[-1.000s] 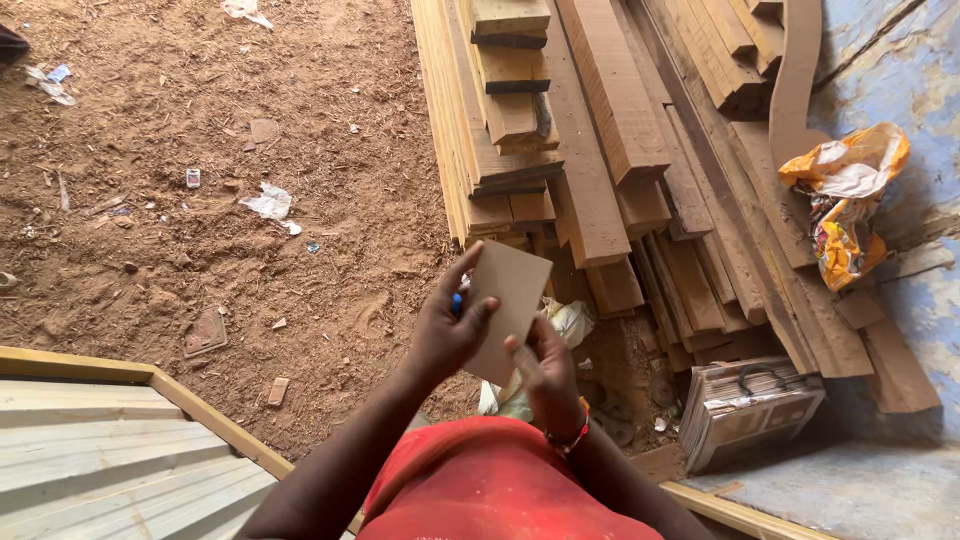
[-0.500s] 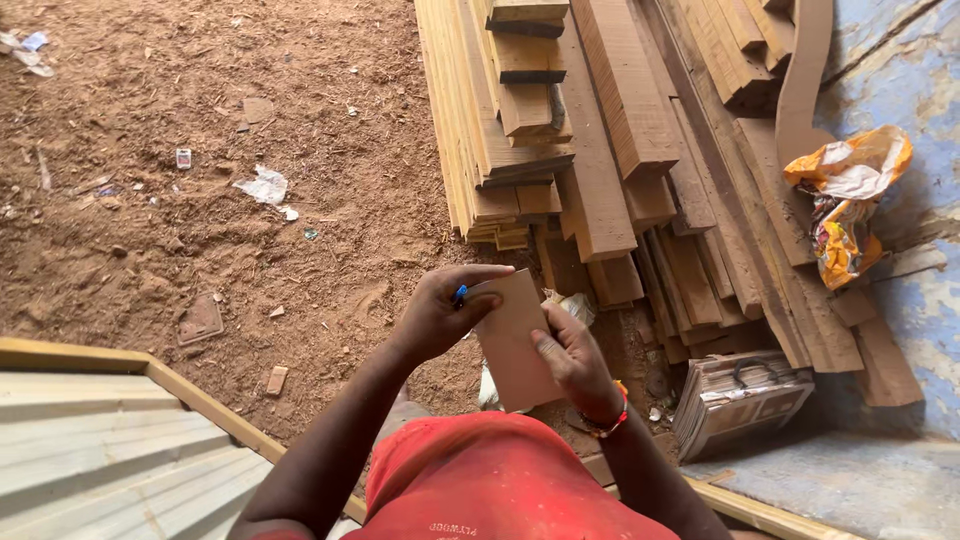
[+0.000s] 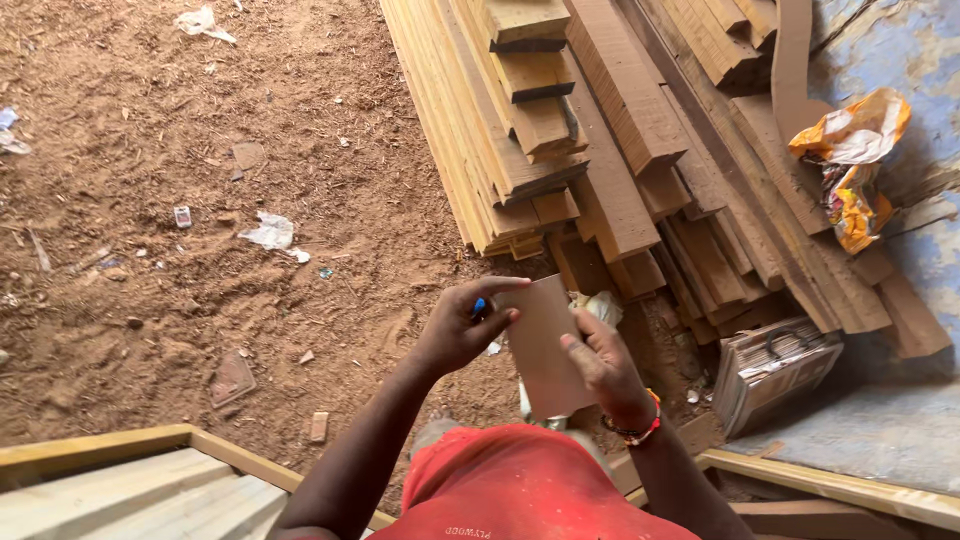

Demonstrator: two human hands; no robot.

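A flat brown card-like board (image 3: 543,345) is held upright in front of my chest. My right hand (image 3: 604,367) grips its right edge, with a red and orange bracelet (image 3: 641,428) on the wrist. My left hand (image 3: 463,325) touches the board's top left corner and pinches a small blue pen-like object (image 3: 479,307) against it. My red shirt (image 3: 520,485) fills the bottom of the view.
A stack of sawn timber planks (image 3: 600,130) lies ahead and to the right on red dirt (image 3: 180,200) strewn with paper scraps. An orange plastic bag (image 3: 850,165) sits at right, a bundle of papers (image 3: 775,365) below it. Pale boards (image 3: 110,490) lie bottom left.
Both hands and the board have dropped lower and closer to my body. The board has turned from tilted right to leaning slightly left. The view has shifted a little.
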